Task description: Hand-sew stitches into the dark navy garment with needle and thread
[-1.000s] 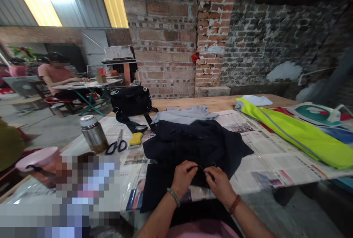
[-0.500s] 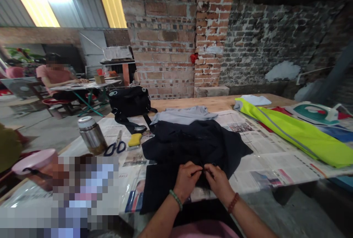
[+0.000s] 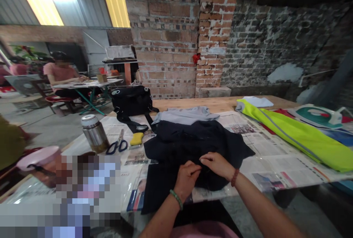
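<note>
A dark navy garment (image 3: 190, 138) lies crumpled across the middle of the newspaper-covered table, and its lower part spreads toward the near edge. My left hand (image 3: 188, 179), wearing a green bead bracelet, is closed in a pinch on the dark cloth. Just right of it and slightly higher, my right hand (image 3: 219, 165), with a reddish bead bracelet, holds thumb and forefinger together over the garment. Whatever sits between those fingertips is too small to make out. A light grey cloth (image 3: 187, 114) pokes out behind the garment.
Left of the garment are scissors (image 3: 118, 145), a yellow block (image 3: 136, 138), a steel flask (image 3: 94, 133) and a black bag (image 3: 131, 100). To the right lie a neon-yellow garment (image 3: 298, 131) and an iron (image 3: 317, 115). A pink container (image 3: 41, 162) stands at left. One person (image 3: 62, 70) sits at a far table.
My right hand has moved up and away from my left hand, its fingers now pointing left. The left hand stays nearly in place. The view has shifted slightly.
</note>
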The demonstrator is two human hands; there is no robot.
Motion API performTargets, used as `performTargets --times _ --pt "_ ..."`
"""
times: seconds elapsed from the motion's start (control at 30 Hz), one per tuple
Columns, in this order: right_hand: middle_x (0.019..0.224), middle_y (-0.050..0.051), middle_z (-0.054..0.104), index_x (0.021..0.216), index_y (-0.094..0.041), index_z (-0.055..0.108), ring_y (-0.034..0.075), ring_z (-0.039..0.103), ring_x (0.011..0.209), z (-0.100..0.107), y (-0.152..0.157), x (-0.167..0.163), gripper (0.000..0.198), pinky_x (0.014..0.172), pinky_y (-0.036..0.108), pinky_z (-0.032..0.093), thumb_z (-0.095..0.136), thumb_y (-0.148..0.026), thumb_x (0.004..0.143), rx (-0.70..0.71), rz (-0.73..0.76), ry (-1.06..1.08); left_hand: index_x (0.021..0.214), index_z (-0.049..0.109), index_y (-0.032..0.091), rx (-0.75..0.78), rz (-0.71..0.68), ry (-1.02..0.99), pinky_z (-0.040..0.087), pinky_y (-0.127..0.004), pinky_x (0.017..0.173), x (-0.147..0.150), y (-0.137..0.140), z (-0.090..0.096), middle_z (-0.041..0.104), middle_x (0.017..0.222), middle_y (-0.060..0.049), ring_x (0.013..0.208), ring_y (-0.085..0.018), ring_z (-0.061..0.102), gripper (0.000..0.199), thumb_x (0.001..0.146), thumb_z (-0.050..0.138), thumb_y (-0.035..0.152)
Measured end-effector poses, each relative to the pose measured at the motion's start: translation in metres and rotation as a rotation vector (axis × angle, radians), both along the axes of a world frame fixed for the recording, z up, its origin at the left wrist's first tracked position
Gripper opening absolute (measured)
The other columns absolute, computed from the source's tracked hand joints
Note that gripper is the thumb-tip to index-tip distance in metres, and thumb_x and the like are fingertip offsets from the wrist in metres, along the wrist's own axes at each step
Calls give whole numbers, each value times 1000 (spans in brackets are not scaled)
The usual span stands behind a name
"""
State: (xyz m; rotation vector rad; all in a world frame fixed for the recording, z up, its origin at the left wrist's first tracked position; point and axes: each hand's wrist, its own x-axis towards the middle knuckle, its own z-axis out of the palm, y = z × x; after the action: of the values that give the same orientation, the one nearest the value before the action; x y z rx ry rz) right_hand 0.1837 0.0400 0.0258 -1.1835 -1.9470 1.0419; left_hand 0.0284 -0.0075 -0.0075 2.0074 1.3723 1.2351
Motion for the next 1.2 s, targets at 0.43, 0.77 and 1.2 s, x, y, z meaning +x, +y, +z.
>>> performTargets --times 0.43,0.77,1.2 --pt "47 -6 50 66 -17 55 6 43 37 -6 -8 -10 14 41 18 33 51 -30 68 -199 -209 289 72 68 21 -96 64 -59 41 -22 57 -2 3 1 59 67 0 62 -13 54 16 71 53 18" --pt "69 0 59 74 -18 48 7 51 43 -4 -2 -11 21 43 19 35 46 -38 71 -282 -266 405 68 67 20 -201 70 -118 43 -23 61 -5 5 3 63 68 0 65 -15 56 13 68 55 22" --pt "70 0 65 80 -21 46 12 60 57 54 9 35 16 47 20 41 52 -35 75 -262 -226 559 70 68 18 -272 82 -160 45 -26 68 -8 8 6 66 73 -2 70 -17 58 16 68 55 27"
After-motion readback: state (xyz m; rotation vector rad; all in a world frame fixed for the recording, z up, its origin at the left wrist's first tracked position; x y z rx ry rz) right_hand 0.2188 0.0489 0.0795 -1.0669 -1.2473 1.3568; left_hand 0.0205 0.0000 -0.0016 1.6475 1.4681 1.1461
